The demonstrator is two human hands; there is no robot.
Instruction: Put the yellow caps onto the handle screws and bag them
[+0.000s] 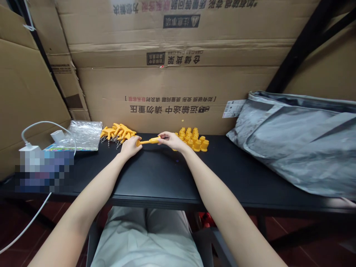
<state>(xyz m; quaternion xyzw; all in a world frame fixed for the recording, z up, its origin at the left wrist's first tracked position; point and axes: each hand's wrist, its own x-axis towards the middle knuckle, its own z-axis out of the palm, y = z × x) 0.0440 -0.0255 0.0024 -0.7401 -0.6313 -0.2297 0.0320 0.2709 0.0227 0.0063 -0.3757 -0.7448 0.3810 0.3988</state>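
In front of me, just above the black table, my left hand (131, 145) and my right hand (171, 141) are both closed on a yellow plastic piece (154, 140). It lies nearly level between them, with a twisted, screw-like stem by my left fingers and a smooth, wider sleeve by my right. Whether this is one part or two joined, I cannot tell. Left of my left hand is a pile of yellow handles with metal corkscrew spirals (118, 130). Beside and behind my right hand stand several yellow flanged plastic caps (196, 144) in rows.
A silver bubble-wrap pouch (86, 135) and a white charger with its cable (30, 154) lie on the left, by a blurred-out object. A large grey bag (297, 144) fills the right side. Cardboard (178, 81) walls the back of the black table (155, 178).
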